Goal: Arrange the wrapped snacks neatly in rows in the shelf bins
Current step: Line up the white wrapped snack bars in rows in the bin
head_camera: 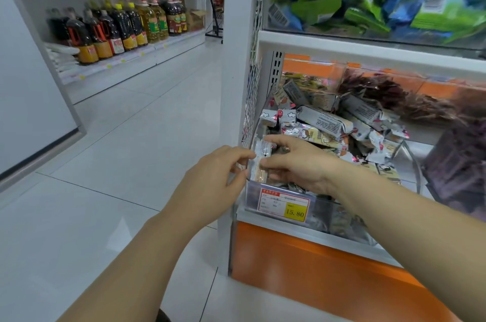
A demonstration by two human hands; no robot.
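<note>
A clear plastic shelf bin (319, 210) with a red and yellow price tag holds a loose heap of wrapped snacks (326, 122). At the bin's front left corner stands a wrapped snack bar (261, 161) on end. My right hand (294, 164) reaches into the bin and pinches that bar between thumb and fingers. My left hand (213, 185) is just left of the bin's corner, fingers curled toward the same bar; whether its fingertips touch the bar is unclear.
A bin of dark purple packets (457, 164) sits to the right. Green and blue bags (368, 6) fill the shelf above. An orange base panel (302, 269) runs below. Oil bottles (118, 30) line the shelves across the tiled aisle on the left.
</note>
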